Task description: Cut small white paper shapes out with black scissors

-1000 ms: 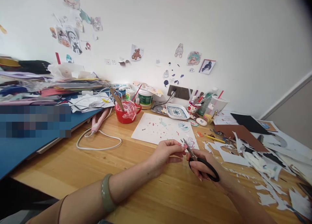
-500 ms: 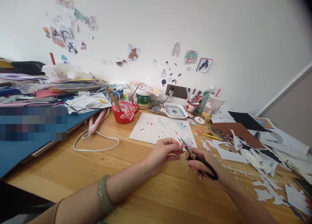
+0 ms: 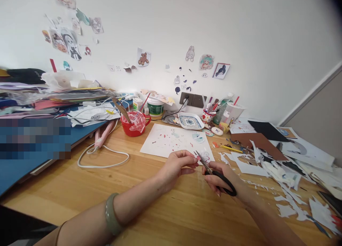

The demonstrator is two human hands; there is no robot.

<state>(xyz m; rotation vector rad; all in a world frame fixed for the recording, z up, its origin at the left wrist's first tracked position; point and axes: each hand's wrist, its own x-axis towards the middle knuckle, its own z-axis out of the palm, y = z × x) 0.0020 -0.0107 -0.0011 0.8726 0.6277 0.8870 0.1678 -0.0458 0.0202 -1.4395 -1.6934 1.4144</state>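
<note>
My right hand [image 3: 222,178] is closed round the black handles of a pair of scissors [image 3: 205,164], whose slim metal blades point up and left, slightly apart. Between the thumb and fingers of my left hand [image 3: 179,164] is a tiny red-pink paper piece [image 3: 198,159], mostly covered by the fingertips and close to the blades. Beyond both hands lies a white sheet [image 3: 160,142] scattered with small coloured cut-outs. A blue-green cut-out [image 3: 198,137] rests on its right part.
White paper scraps [image 3: 287,206] and a brown sheet [image 3: 259,144] cover the right side. Behind stand a red mug [image 3: 133,132], a patterned tray [image 3: 190,122] and a pen cup [image 3: 208,116]. On the left are a pink corded tool [image 3: 103,135] and a blue board [image 3: 34,146].
The whole view has shifted slightly, so things appear a little further left. Both hands keep nearly the same pose, with the scissors still beside the small paper piece.
</note>
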